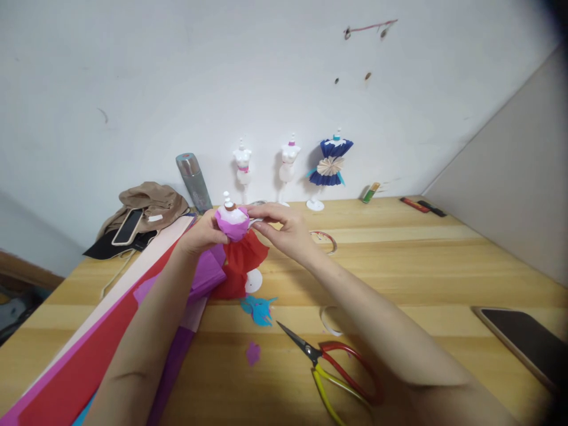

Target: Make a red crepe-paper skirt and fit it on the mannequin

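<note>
My left hand is closed around the side of a small white dress-form mannequin with a brown band at its neck. Pink crepe paper wraps its bust, and red crepe paper flares out below as a skirt. On the other side, my right hand pinches a thin white strip against the mannequin's side; its fingertips are partly hidden. A white round base shows under the red paper.
Open scissors lie in front, near blue paper scraps and a white ring. Coloured paper sheets spread leftward. Behind stand a flask, two bare mannequins and one in blue paper. A phone lies right.
</note>
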A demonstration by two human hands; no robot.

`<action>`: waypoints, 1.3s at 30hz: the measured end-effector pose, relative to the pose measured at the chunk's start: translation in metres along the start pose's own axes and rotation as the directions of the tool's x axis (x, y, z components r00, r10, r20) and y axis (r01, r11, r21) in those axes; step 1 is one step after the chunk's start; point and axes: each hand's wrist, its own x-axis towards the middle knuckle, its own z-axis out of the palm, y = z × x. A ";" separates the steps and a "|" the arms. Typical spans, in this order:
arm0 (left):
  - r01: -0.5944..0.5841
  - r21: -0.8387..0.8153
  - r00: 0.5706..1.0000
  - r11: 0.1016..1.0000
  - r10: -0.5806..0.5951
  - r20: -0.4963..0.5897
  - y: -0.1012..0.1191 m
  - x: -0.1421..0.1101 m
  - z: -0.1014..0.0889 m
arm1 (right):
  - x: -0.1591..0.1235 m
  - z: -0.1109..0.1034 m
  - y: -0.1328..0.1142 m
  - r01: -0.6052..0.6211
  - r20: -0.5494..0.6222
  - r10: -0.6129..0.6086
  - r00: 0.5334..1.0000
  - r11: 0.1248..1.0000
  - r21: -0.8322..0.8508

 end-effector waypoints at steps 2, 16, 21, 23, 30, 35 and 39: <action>0.023 0.022 0.999 0.999 -0.024 0.046 0.002 0.001 0.002 | -0.001 0.001 -0.002 0.055 0.000 -0.055 0.999 0.995 -0.080; 0.015 0.096 1.000 0.995 -0.015 -0.004 0.013 -0.008 0.012 | -0.005 0.001 -0.005 0.120 -0.075 -0.139 0.988 0.969 -0.214; 0.016 0.047 1.000 0.999 -0.015 -0.017 0.009 -0.007 0.013 | -0.005 -0.001 -0.006 0.002 -0.094 -0.012 0.996 0.994 -0.109; -0.018 0.048 0.999 0.999 0.020 -0.032 0.006 -0.006 0.013 | -0.005 -0.001 -0.005 0.017 -0.089 -0.027 0.996 0.993 -0.114; -0.046 0.093 0.998 0.995 0.050 -0.045 0.004 -0.007 0.015 | -0.006 0.002 -0.001 0.187 -0.074 -0.216 0.974 0.942 -0.278; -0.101 0.150 0.994 0.984 0.107 -0.031 0.006 -0.006 0.016 | -0.008 0.003 0.003 0.192 -0.051 -0.222 0.974 0.921 -0.340; -0.071 0.132 0.997 0.989 0.070 0.009 0.013 -0.007 0.018 | -0.009 0.002 0.004 0.189 -0.049 -0.220 0.974 0.916 -0.353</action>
